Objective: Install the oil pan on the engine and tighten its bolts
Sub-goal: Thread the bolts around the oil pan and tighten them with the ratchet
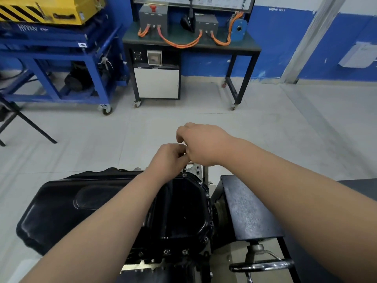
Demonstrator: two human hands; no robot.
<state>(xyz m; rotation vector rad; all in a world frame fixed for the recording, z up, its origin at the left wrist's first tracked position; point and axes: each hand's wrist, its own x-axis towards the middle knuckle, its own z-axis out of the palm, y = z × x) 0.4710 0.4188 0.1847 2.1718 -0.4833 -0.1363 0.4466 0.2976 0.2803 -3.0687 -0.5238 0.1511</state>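
A black oil pan (85, 203) lies on the engine in front of me, its flange edged with bolts (184, 251). Both my hands meet over the pan's far right corner. My left hand (168, 158) has its fingers curled round the top of a thin tool. My right hand (201, 145) is curled above and beside it, touching the same tool. The tool's shaft (184, 171) drops straight down onto a bolt on the far flange. Most of the tool is hidden by my fingers.
A black stand block (246, 207) with a chrome handwheel (263, 264) sits right of the engine. Across the grey floor stand a black trainer bench (191, 43) with orange cables and a blue wheeled frame (51, 56). A folding stand leg (26, 119) is at the left.
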